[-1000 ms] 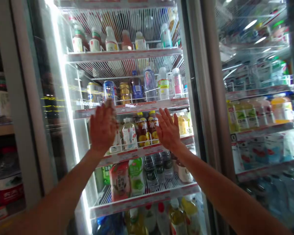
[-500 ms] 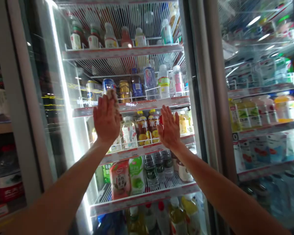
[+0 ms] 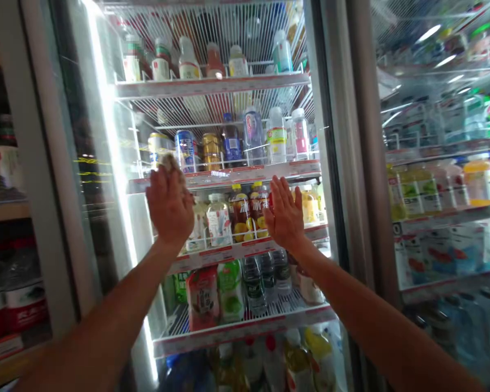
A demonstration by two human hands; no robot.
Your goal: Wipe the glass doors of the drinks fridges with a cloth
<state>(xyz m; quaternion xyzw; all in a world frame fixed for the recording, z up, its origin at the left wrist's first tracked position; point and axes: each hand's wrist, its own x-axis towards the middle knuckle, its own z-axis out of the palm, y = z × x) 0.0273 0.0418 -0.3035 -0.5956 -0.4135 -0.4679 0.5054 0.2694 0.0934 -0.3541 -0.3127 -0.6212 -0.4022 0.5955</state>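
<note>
My left hand presses a light, crumpled cloth toward the glass door of a lit drinks cooler. Only the cloth's upper edge shows past the fingers; the palm hides the rest. To its right, my right hand lies flat with fingers stretched out, seemingly against the same glass, and holds nothing. Behind the glass, between the hands, stand brown bottles with yellow caps and a pale labelled bottle. A blue can is seen just above my left hand.
Wire shelves with price rails hold bottles, cans and cartons such as a red one. A bright light strip runs down the cooler's left side. A metal door frame divides it from another stocked cooler on the right.
My left hand and the cloth have shifted slightly left and down across the glass. My right hand stays nearly in place. The view has drifted a little.
</note>
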